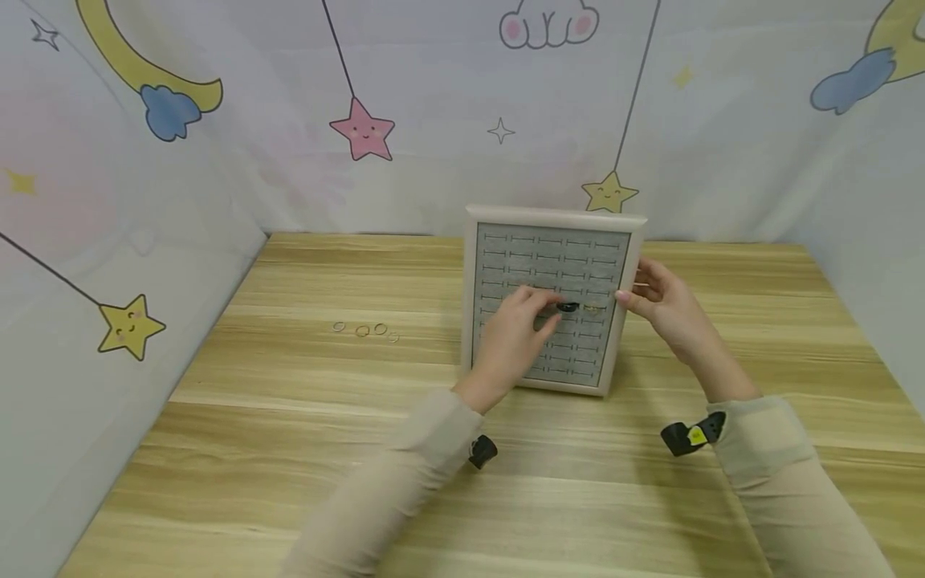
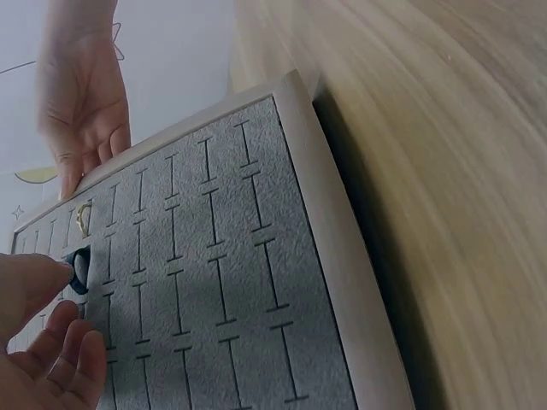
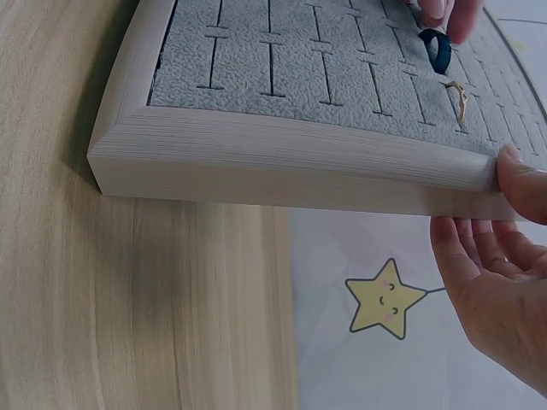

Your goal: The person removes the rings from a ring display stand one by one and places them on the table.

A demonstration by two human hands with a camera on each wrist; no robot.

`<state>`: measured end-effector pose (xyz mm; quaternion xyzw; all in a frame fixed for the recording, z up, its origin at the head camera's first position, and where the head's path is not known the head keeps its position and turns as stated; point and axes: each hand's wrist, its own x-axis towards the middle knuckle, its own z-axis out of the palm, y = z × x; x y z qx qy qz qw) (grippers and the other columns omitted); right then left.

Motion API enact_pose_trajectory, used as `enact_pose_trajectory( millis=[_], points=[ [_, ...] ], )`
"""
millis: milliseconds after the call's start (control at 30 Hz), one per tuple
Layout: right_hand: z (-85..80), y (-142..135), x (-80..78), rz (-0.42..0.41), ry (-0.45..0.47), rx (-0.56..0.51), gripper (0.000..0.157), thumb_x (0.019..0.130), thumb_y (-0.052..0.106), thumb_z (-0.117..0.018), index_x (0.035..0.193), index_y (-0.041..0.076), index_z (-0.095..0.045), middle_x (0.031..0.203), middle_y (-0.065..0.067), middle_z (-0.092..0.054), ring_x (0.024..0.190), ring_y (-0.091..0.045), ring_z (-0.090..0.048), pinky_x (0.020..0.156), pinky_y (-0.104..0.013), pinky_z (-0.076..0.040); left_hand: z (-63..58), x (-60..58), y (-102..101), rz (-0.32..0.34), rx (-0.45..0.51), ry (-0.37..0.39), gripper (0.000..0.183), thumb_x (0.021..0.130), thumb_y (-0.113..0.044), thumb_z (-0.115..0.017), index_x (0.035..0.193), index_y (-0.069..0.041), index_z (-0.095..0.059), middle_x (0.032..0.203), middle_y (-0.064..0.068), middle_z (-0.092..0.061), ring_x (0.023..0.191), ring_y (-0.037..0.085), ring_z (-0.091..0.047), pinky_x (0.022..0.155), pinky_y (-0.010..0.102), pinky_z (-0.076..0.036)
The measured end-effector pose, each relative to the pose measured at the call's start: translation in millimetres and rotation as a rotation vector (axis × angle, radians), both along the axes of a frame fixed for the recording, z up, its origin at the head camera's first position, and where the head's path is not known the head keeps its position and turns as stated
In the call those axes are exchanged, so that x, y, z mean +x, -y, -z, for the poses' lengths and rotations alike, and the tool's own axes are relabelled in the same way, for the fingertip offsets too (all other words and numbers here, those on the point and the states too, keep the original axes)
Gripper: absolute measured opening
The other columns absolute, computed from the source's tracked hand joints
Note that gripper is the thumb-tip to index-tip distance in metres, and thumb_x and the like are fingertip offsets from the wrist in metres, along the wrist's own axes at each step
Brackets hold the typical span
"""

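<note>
A ring display board (image 1: 549,257) with a pale wooden frame and a grey slotted pad stands tilted on the table. My left hand (image 1: 509,333) is at the middle of the pad, with its fingertips at a black ring (image 3: 438,51) in a slot; in the left wrist view one digit touches the ring's side. Beside it, nearer the frame's right edge, a gold-coloured ring (image 3: 459,101) sits in the pad. My right hand (image 1: 668,309) grips that edge, thumb on the front and fingers behind.
Several thin rings (image 1: 363,330) lie on the wood-grain table (image 1: 289,401) left of the board. A printed cloth backdrop (image 1: 433,185) rises behind the table and along its sides.
</note>
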<state>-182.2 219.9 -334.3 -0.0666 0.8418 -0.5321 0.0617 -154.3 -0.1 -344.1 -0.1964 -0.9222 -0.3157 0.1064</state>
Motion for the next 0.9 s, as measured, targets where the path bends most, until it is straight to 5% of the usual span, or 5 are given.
enact_pose_trajectory(
  millis=[300,900],
  points=[
    [1.0,-1.2,-1.2,-0.008,0.003,0.008,0.064,0.099,0.024,-0.052,0.151,0.004,-0.022,0.14,-0.017,-0.041,0.112,-0.004,-0.048,0.084,-0.006,-0.043,0.7,0.1,-9.1,-0.04,-0.095,-0.02,0.023,0.095,-0.027,-0.06,0.116,-0.022,-0.067,0.107,-0.003,-0.063,0.086,0.01,-0.058,0.054,0.014,-0.042],
    [-0.4,-0.6,-0.3,-0.002,0.032,0.019,0.064,0.099,0.025,-0.052,0.152,0.008,-0.021,0.143,-0.016,-0.042,0.118,-0.011,-0.048,0.094,-0.018,-0.043,0.5,-2.9,-4.3,0.031,-0.073,0.043,0.018,0.097,-0.028,-0.052,0.102,-0.017,-0.066,0.107,0.001,-0.06,0.092,0.014,-0.058,0.067,0.021,-0.049]
  ],
)
